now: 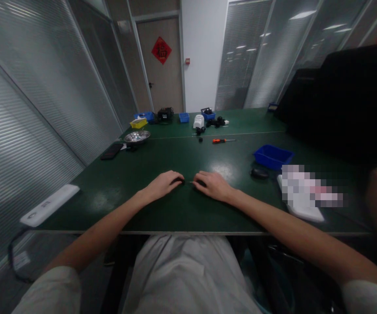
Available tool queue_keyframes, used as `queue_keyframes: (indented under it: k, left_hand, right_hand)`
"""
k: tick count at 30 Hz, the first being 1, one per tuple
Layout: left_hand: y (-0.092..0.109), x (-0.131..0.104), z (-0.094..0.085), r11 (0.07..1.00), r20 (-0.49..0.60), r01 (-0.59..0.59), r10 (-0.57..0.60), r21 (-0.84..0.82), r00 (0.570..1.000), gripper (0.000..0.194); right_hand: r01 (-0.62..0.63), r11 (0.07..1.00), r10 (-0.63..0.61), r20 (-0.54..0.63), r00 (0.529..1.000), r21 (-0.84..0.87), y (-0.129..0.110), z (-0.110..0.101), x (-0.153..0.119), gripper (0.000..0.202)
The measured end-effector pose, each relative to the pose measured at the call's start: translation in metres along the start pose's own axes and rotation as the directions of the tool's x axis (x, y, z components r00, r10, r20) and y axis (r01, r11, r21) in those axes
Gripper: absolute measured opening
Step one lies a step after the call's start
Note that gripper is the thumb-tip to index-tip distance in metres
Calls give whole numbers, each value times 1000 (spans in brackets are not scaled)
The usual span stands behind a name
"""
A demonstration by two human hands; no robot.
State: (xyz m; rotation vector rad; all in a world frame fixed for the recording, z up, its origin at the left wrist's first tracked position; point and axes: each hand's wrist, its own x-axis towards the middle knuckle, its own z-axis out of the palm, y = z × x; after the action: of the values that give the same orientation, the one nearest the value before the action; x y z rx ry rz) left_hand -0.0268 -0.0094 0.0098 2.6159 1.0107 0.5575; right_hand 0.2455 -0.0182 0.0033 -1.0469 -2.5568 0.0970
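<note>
Pale grey cloth [190, 274] covered the person's lap at six o'clock, below the edge of a dark green table [175, 213]; the left hand [165, 182] pinched a small dark piece [182, 181] at its three o'clock; a thin metal rod [190, 182] showed between the hands, at nine o'clock from the right hand [212, 185], whose fingers were curled, though whether they gripped it could not be told; from there an orange-handled screwdriver [219, 141] lay just past twelve, a blue tray [269, 163] at two, a black rounded object [259, 174] at three.
</note>
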Motion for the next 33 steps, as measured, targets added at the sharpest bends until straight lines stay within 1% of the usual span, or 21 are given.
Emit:
queue_keyframes:
  k: [2,3,5,6,7,9,10,11,12,13,14,16,18,20,21,23,27,33]
  left_hand:
    - [-13,-4,-11,999,1,39,-39,-15,999,27]
    - [-24,-8,-19,997,-8,79,-80,-22,997,29]
    - [-55,-21,-39,979,-51,204,-205,-18,977,35]
    - [-74,-31,-51,960,-82,280,-279,2,957,38]
    - [-95,-43,-64,933,-126,359,-352,32,927,38]
    - [-138,-73,-89,844,-191,527,-503,99,843,34]
    - [-157,-90,-102,790,-223,601,-568,121,792,32]
    - [-173,-107,-113,725,-256,675,-633,137,731,31]
    - [-187,-123,-122,655,-290,739,-685,158,669,30]
    - [-197,-138,-131,595,-331,784,-715,174,616,30]
    - [-203,-151,-137,554,-356,813,-734,179,579,31]
    - [-207,-169,-145,497,-401,850,-752,176,523,33]
    - [-205,-177,-148,462,-429,872,-763,159,483,33]
    - [-201,-178,-148,440,-457,886,-764,149,456,32]
    - [-200,-176,-147,437,-468,887,-759,148,452,31]
    - [-197,-174,-146,443,-487,883,-743,157,460,28]
    - [-191,-170,-143,463,-497,864,-712,197,495,24]
    - [-184,-169,-139,451,-508,846,-677,286,533,24]
  right_hand:
    - [-1,1000,1,5,1000,6,1,0,0,24]
    - [-2,1000,2,7,1000,7,1,-1,0,25]
    - [-2,1000,2,8,1000,10,1,-1,0,25]
    - [-2,1000,2,8,1000,12,2,0,0,25]
    - [-2,1000,2,7,1000,14,2,0,0,25]
    - [-2,1000,2,5,1000,18,2,0,0,25]
    - [-3,1000,3,7,1000,20,2,1,0,24]
    - [-7,1000,7,7,1000,20,2,1,0,24]
    - [-10,1000,10,8,1000,19,2,1,0,23]
    - [-12,1000,11,9,1000,18,2,1,0,23]
    - [-13,1000,13,9,1000,16,2,1,0,24]
    - [-16,1000,16,9,1000,13,1,1,0,24]
    - [-19,1000,19,14,1000,11,0,0,0,25]
    - [-26,1000,26,23,999,12,0,-1,0,25]
    - [-29,999,28,30,999,14,0,-1,0,25]
    - [-34,999,33,37,999,18,0,-1,0,24]
    - [-30,999,30,36,999,13,1,-1,1,25]
    - [-27,1000,27,32,999,-2,1,0,1,25]
